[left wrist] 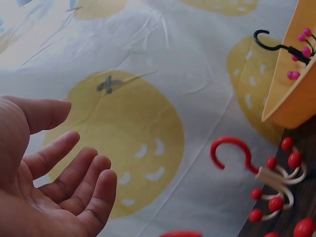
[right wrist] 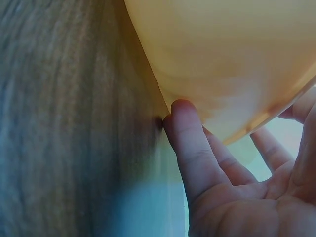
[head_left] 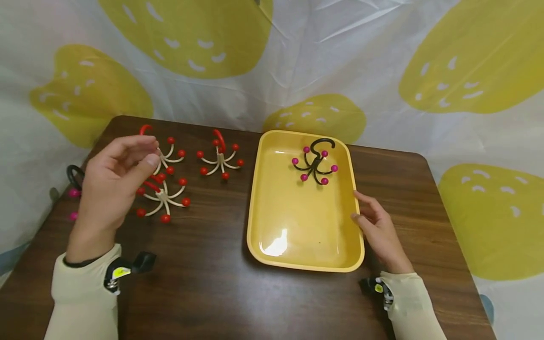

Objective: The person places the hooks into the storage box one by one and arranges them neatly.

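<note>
My left hand hovers over the left part of the table, palm up, its fingers loosely bent and holding nothing. Beneath and beside it are several white multi-arm hook hangers with red hooks and ball tips, including a front one and one to the right. A black hook hanger with magenta tips is mostly hidden behind this hand. At the yellow tray's right side, my right hand holds the rim, thumb over the edge and fingertips against the outer wall. Another black hanger lies inside the tray.
The dark wooden table meets a white cloth backdrop with yellow fruit prints at its back and sides. The tray stands right of centre, near the table's back edge.
</note>
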The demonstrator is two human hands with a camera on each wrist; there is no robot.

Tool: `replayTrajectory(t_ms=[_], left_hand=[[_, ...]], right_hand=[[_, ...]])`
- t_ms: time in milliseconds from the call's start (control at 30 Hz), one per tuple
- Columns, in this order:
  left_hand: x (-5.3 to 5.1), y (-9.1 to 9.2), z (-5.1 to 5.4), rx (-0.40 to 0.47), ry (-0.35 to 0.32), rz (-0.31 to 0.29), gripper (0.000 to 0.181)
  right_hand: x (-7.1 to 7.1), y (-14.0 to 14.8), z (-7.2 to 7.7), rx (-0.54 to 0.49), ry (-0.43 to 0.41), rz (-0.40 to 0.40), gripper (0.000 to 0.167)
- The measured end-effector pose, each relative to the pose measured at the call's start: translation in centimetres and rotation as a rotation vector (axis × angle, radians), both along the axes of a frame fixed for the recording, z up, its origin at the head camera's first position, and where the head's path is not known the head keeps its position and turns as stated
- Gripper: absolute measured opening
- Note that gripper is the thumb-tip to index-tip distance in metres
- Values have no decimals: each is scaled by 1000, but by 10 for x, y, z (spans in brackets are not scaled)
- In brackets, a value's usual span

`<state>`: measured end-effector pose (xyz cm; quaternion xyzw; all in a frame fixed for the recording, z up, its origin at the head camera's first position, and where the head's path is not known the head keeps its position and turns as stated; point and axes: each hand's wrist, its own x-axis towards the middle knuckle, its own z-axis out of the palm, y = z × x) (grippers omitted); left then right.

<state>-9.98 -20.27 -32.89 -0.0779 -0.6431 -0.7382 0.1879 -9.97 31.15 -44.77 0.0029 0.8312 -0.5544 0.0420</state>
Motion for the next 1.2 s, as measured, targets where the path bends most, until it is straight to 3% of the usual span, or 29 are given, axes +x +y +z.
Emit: replayTrajectory(t_ms=[333,700,967,1033,1200], left_hand=[[19,-30,-6,153,-11,94,31],[22,-57,-15,163,61,190,26],[20,-73,-19,286,129,175,27],[19,-77,-20,287,134,198,26],[16,-84,-23,238,63,333,19]], right_hand=[[0,2,1,10,8,5,55],[-2,1,2,30,-1,7,55],[-5,1,5,27,6,3,55],[-4,1,5,30,-4,-1,55],[-2,0,3,14,-25,-3,56]])
